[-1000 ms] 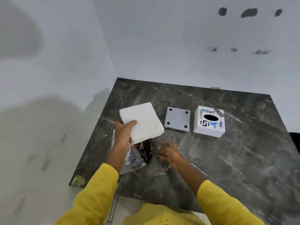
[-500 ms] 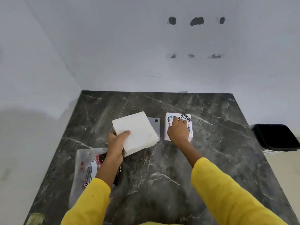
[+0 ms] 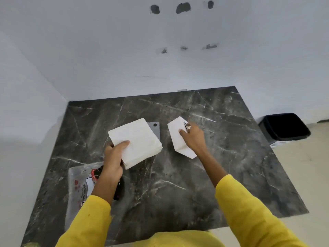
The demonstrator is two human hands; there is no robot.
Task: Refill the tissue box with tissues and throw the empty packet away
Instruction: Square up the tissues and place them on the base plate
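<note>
Head view, from left to right with the grey base plate (image 3: pixel 154 131) as landmark: the emptied packet (image 3: pixel 81 186) lies flat on the dark marble tabletop (image 3: pixel 231 157), near and to the left of the plate, partly under the left forearm. The left hand (image 3: pixel 114 157) holds the tissue stack (image 3: pixel 135 142) above the tabletop, its grip clamped on the stack's near left corner, thumb on top; the stack overlaps the plate's left part. Right of the plate, the tissue box (image 3: pixel 179 139) has changed most: half a second ago it stood flat with the right hand just landing on its printed top, and now it is tipped onto an edge, a plain white side turned upward. The right hand (image 3: pixel 193 138) has its grip closed around the box's right side. Well to the right of the plate, off the tabletop, stands a black bin (image 3: pixel 284 127).

My reading is that the box is being turned over to expose its open underside, so the stack can go in before the plate closes it. The packet is not yet thrown away.
</note>
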